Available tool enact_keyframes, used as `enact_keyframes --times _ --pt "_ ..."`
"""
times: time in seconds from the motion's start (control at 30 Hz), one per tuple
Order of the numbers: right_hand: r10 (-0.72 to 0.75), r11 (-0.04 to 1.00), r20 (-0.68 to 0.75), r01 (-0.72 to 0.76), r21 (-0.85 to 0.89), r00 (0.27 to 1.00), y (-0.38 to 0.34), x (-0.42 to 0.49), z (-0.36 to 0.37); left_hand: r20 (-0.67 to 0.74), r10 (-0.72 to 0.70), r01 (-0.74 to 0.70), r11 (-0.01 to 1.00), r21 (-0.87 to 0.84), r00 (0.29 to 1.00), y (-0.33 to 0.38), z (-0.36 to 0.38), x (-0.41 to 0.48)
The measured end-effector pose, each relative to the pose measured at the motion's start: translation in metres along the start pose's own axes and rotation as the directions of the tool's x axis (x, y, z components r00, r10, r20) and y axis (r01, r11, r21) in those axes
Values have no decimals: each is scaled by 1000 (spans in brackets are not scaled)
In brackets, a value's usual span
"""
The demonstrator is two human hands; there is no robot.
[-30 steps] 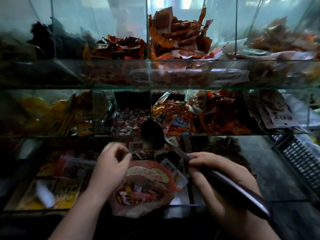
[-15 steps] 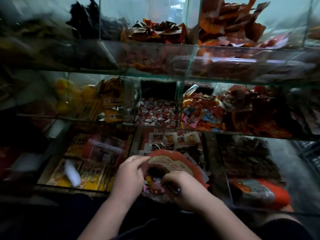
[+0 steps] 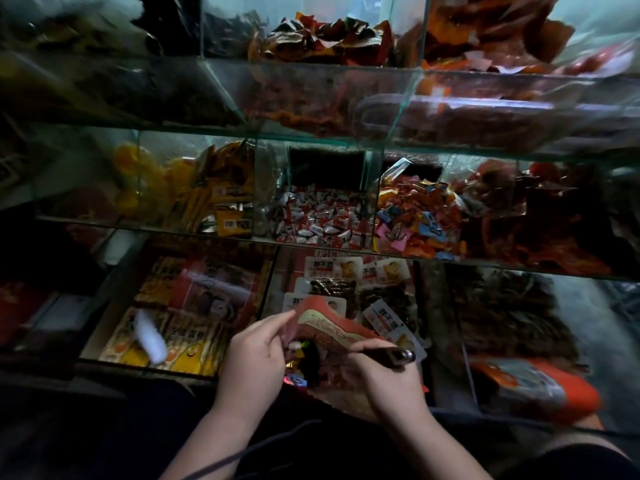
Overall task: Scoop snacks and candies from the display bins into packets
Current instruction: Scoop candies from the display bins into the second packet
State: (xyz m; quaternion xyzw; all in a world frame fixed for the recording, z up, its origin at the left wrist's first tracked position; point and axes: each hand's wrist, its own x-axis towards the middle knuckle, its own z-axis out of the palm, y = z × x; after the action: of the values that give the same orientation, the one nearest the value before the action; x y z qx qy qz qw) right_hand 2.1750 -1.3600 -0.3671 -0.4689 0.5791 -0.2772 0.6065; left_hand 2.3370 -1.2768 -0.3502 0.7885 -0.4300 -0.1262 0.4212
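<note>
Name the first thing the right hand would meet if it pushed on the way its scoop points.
The right hand aims the scoop into the packet, so the candies inside likely come first, then the left hand holding its rim; depth is unclear.

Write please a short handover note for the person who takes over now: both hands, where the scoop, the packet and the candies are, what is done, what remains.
Left hand: pinches the left rim of the red packet and holds its mouth open.
Right hand: grips the dark scoop by the handle; its bowl is down inside the packet.
Done: some wrapped candies already lie in the packet.
Left: probably empty the scoop and withdraw it, then scoop more, for example from the white-and-red candy bin above.
</note>
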Motion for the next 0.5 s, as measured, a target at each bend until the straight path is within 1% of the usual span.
enact_keyframes --times 0.07,0.17,0.23,0.3,0.37,0.4,0.43,0.47,0.5 --pt "11 1000 -50 -9 26 999 -4 -6 -12 -6 -1 1 1000 -7 1000 1 0 1" --pt "-97 995 -86 98 -4 992 -16 -16 -31 -14 22 -22 1000 17 1000 2 0 3" --pt "-132 991 -107 133 -4 985 -22 -18 -45 -10 43 -42 998 37 999 4 2 2" --pt "-96 994 -120 102 50 988 -24 -17 -56 -36 80 -75 988 132 996 7 4 0" --pt "-50 993 -114 61 99 992 -25 -17 -65 -111 172 -142 962 235 979 12 6 -1" --pt "-33 991 -112 47 127 993 -24 -18 -69 -139 237 -203 953 225 961 15 7 -2" --pt "-18 986 -111 35 161 994 -24 -19 -74 -145 307 -282 944 172 941 18 9 -4" --pt "0 979 -106 22 204 994 -23 -21 -79 -130 365 -354 930 99 922 21 12 -7" --pt "22 966 -90 2 259 996 -24 -24 -84 -94 389 -389 921 27 916 24 16 -12"
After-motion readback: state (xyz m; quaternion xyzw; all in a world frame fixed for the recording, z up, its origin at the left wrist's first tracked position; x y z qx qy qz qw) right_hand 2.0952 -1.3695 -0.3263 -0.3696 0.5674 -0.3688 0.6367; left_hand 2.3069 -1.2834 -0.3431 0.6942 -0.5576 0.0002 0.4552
